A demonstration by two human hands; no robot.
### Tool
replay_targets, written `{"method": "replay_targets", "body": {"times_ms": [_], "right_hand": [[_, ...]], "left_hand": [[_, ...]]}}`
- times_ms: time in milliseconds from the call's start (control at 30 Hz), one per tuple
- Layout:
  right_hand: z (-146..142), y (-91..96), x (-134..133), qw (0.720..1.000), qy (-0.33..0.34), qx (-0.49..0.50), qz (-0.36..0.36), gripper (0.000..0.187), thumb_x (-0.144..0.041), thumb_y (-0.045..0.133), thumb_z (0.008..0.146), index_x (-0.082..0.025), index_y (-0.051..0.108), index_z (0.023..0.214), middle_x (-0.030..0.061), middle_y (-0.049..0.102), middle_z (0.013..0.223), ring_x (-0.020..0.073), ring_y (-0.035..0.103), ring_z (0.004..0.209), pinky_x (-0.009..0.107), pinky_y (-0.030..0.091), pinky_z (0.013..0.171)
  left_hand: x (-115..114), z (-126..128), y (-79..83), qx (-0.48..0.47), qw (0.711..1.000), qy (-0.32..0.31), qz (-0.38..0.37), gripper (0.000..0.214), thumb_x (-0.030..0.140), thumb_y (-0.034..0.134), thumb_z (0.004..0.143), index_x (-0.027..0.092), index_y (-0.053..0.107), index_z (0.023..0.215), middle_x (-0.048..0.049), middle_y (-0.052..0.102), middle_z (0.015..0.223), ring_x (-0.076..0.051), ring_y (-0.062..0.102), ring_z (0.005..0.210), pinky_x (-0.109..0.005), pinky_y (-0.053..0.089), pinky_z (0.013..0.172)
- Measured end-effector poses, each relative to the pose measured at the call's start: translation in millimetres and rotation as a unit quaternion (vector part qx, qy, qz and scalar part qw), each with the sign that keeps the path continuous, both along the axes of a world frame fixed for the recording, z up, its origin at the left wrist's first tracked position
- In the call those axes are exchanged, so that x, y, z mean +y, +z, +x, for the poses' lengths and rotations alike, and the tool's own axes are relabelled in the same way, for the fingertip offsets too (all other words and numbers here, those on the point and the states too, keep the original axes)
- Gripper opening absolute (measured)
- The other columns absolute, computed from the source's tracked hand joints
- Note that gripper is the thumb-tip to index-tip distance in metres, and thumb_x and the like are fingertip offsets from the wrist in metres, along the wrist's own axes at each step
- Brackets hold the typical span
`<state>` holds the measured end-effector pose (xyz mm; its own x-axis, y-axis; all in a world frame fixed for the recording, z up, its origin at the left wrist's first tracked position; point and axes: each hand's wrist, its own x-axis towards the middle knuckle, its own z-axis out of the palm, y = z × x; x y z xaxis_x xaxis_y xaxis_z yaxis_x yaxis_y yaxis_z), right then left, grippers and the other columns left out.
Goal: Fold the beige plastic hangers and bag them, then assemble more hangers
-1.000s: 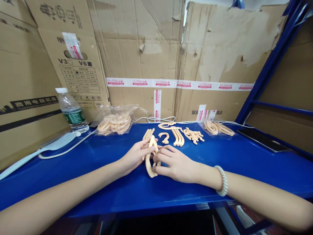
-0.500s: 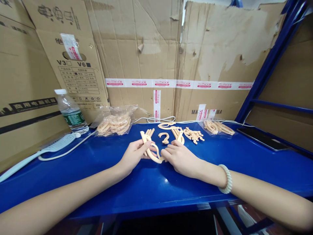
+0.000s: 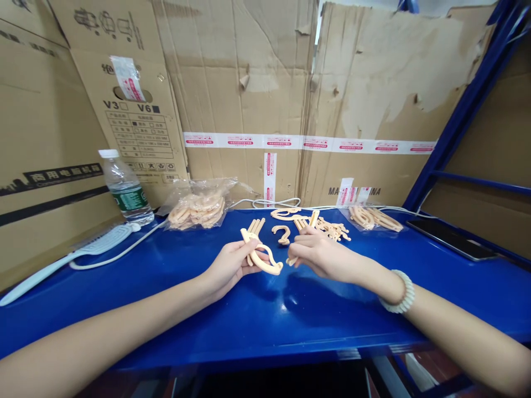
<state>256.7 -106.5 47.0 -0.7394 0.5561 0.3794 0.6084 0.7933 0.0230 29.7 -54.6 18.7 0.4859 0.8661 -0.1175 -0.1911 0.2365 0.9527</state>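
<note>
The left hand (image 3: 232, 262) clamps a curved cream part (image 3: 270, 267); the right hand (image 3: 323, 253), well apart, clamps a second part (image 3: 314, 218).

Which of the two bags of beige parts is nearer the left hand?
The bag beside the water bottle, just beyond the left hand. The other bag lies farther right, past the right hand, near the flat black device.

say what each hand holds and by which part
Left hand: curved beige hanger part, near its upper end. Right hand: a second hanger part, around its middle.
</note>
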Motion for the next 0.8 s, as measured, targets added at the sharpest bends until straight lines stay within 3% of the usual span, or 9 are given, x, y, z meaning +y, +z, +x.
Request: {"method": "replay_targets", "body": {"times_ms": [167, 367, 567, 800], "right_hand": [[28, 9.4, 14, 0.993, -0.075, 0.081, -0.044, 0.011, -0.011, 0.049, 0.091, -0.018, 0.052, 0.1, 0.0064, 0.064, 0.09, 0.0175, 0.058, 0.083, 0.03, 0.044, 0.077], [59, 10.7, 34, 0.99, -0.121, 0.01, -0.076, 0.017, -0.002, 0.052, 0.083, -0.015, 0.063, 0.085, 0.0084, 0.064, 0.089, 0.02, 0.059, 0.087, 0.033, 0.045, 0.08], [59, 4.5, 37, 0.98, -0.162, -0.029, -0.115, 0.029, 0.007, 0.052, 0.073, -0.014, 0.066, 0.088, 0.0075, 0.064, 0.09, 0.0199, 0.059, 0.088, 0.029, 0.045, 0.08], [60, 2.6, 37, 0.967, -0.212, -0.048, -0.132, 0.03, 0.006, 0.049, 0.074, -0.013, 0.066, 0.09, 0.0083, 0.061, 0.095, 0.0178, 0.061, 0.084, 0.027, 0.046, 0.076]], "left_hand": [[5, -2, 0.1, 0.006, 1.0, 0.005, 0.007, 0.025, 0.026, 0.056, 0.094, 0.008, 0.067, 0.08, -0.0125, 0.074, 0.076, -0.019, 0.071, 0.072, -0.031, 0.056, 0.076], [3, -1, 2.9, 0.019, 1.0, 0.005, 0.006, 0.022, 0.022, 0.051, 0.096, 0.008, 0.064, 0.085, -0.0125, 0.074, 0.077, -0.02, 0.072, 0.073, -0.03, 0.057, 0.076], [4, 0, 0.8, 0.024, 1.0, 0.005, 0.012, 0.02, 0.02, 0.049, 0.097, 0.009, 0.063, 0.087, -0.0107, 0.073, 0.074, -0.019, 0.072, 0.07, -0.029, 0.057, 0.071], [5, -1, -0.7, 0.02, 1.0, 0.003, 0.011, 0.019, 0.02, 0.049, 0.097, 0.009, 0.062, 0.088, -0.01, 0.073, 0.073, -0.018, 0.072, 0.069, -0.028, 0.058, 0.07]]}}
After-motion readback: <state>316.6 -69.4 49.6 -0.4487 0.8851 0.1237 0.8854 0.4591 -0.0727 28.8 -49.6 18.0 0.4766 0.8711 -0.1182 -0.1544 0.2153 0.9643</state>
